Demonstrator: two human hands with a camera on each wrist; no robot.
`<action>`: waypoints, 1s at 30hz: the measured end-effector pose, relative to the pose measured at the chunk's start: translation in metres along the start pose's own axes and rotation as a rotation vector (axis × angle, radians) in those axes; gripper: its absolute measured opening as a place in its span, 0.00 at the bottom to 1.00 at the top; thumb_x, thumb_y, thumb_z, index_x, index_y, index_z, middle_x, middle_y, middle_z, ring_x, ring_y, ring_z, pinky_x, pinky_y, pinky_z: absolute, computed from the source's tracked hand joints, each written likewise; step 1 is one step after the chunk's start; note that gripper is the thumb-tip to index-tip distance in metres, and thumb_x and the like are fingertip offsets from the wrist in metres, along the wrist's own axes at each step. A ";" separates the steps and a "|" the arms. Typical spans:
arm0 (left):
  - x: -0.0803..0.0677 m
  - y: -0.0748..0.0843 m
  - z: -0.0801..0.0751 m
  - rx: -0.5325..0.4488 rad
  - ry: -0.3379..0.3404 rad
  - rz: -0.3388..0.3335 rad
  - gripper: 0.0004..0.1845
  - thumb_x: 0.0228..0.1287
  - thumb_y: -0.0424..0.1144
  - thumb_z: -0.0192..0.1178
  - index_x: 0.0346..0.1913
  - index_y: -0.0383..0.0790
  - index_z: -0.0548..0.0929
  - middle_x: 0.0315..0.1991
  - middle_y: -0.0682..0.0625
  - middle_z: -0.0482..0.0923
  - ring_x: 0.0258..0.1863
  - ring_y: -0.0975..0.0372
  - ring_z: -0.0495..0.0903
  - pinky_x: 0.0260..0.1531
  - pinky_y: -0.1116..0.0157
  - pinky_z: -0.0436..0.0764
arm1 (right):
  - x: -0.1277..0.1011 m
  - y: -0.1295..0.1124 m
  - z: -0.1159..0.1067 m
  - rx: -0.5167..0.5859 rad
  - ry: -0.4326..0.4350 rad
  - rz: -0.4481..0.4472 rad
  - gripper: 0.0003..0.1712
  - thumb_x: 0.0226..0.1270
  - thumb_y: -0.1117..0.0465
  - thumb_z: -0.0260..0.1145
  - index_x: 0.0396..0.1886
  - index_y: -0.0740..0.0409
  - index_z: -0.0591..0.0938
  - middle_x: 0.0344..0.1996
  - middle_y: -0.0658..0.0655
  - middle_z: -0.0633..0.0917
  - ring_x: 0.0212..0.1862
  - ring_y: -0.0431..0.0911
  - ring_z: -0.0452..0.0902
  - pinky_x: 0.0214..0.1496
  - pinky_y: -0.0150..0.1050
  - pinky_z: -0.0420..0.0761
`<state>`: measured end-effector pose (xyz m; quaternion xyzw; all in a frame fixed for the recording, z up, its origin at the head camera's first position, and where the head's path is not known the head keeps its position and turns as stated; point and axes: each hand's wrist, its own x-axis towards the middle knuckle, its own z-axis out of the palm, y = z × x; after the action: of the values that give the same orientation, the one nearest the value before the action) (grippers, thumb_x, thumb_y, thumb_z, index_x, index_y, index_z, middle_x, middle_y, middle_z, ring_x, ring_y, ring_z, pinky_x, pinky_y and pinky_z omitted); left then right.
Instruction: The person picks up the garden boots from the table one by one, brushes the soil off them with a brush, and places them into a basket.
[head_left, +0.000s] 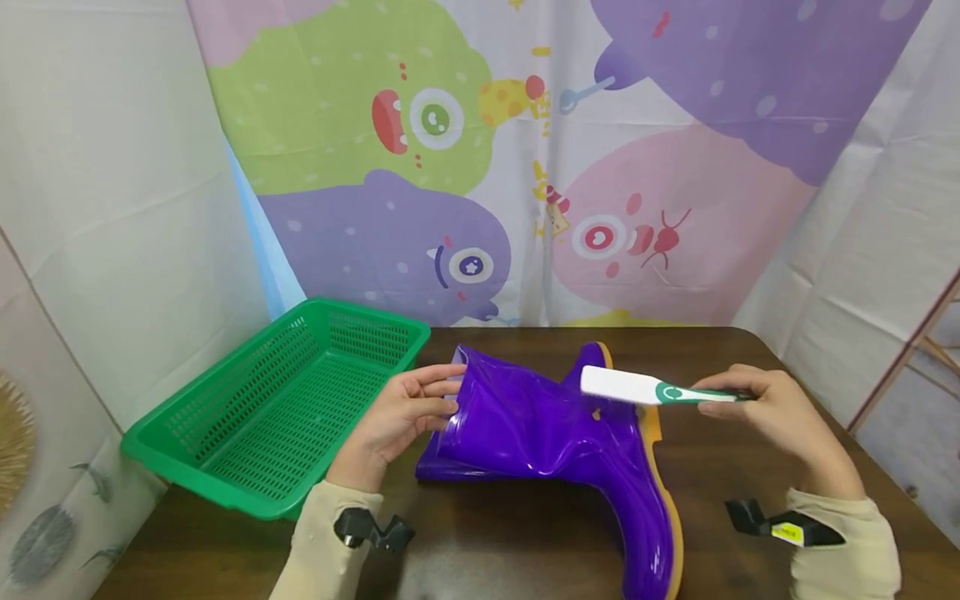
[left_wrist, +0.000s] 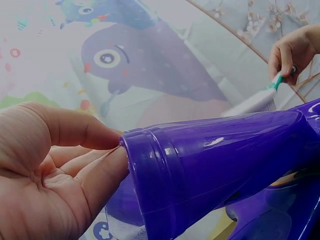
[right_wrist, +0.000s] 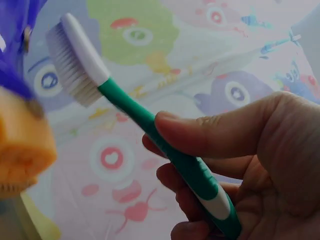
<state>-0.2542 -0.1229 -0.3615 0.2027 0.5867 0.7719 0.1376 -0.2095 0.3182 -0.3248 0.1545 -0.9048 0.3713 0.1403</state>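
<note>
A purple rubber boot (head_left: 555,433) with an orange sole (head_left: 654,450) lies on its side on the brown table (head_left: 750,467). My left hand (head_left: 401,412) grips the rim of the boot's opening (left_wrist: 150,180), thumb on the outside and fingers inside. My right hand (head_left: 772,408) holds a green and white brush (head_left: 652,389) by its handle. In the right wrist view the brush (right_wrist: 125,100) has white bristles, and its head sits just above the boot's heel (right_wrist: 22,140).
A green perforated plastic basket (head_left: 285,408) sits at the table's left, partly over the edge. A cartoon monster cloth (head_left: 525,167) hangs behind the table. White sheets cover both sides.
</note>
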 end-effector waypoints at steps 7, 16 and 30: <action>0.001 0.002 0.002 0.002 -0.003 0.013 0.26 0.62 0.17 0.53 0.65 0.22 0.71 0.39 0.54 0.86 0.30 0.67 0.83 0.30 0.71 0.83 | -0.002 -0.005 0.002 0.083 -0.108 -0.117 0.12 0.56 0.70 0.73 0.41 0.58 0.89 0.25 0.48 0.79 0.29 0.40 0.68 0.25 0.36 0.67; 0.001 0.000 0.003 0.008 0.016 -0.004 0.27 0.63 0.17 0.54 0.66 0.22 0.70 0.40 0.54 0.86 0.29 0.67 0.83 0.29 0.70 0.83 | -0.003 -0.004 -0.005 -0.076 -0.075 0.062 0.12 0.59 0.61 0.75 0.42 0.59 0.89 0.30 0.47 0.83 0.32 0.38 0.71 0.32 0.34 0.73; 0.001 0.000 0.003 0.010 0.013 -0.014 0.27 0.62 0.17 0.55 0.66 0.24 0.71 0.41 0.53 0.86 0.31 0.65 0.84 0.30 0.69 0.84 | -0.007 0.007 -0.017 -0.190 0.026 0.087 0.15 0.56 0.62 0.75 0.43 0.64 0.88 0.34 0.52 0.85 0.32 0.32 0.71 0.30 0.33 0.73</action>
<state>-0.2538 -0.1199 -0.3603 0.1940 0.5927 0.7694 0.1382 -0.2032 0.3364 -0.3207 0.0962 -0.9398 0.2916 0.1499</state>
